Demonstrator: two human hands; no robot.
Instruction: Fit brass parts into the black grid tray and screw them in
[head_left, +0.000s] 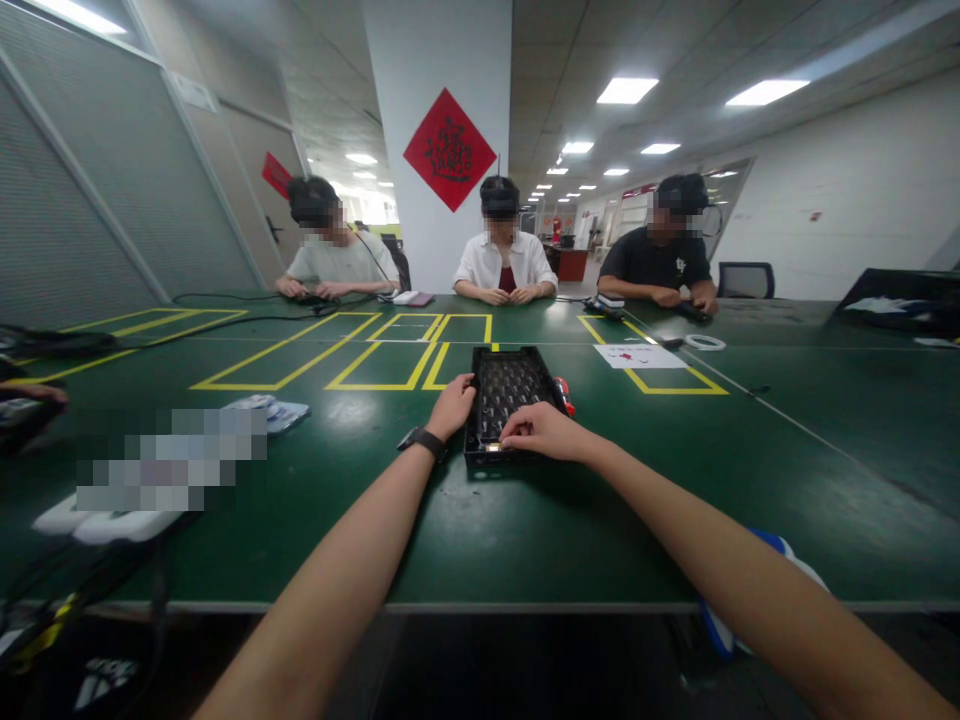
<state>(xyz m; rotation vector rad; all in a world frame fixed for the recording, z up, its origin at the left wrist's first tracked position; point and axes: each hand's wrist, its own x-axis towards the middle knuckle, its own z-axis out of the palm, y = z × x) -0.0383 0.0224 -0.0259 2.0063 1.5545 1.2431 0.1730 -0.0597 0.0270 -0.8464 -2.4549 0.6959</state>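
On the left of the green worktop [352, 480] lie rounded white objects [124, 524], partly blurred out, with a pale flat packet [287, 416] just beyond them. Yellow tape outlines [244, 387] mark the surface farther back. The left hand [454, 403], a black-strapped watch [430, 442] at its wrist, touches the left wall of a black rectangular tray [517, 352] with a dotted interior; whether its grip is closed I cannot tell. The tray lies flat on the worktop between the hands. At its near end is a small shiny piece [493, 448]. The right hand [546, 430] reaches over the tray, fingers bent down at that piece; whether its grip holds it I cannot tell. A red object [565, 397] sits just beside the tray's right side. Farther right lie a white printed sheet [640, 357] and a white ring [705, 342].
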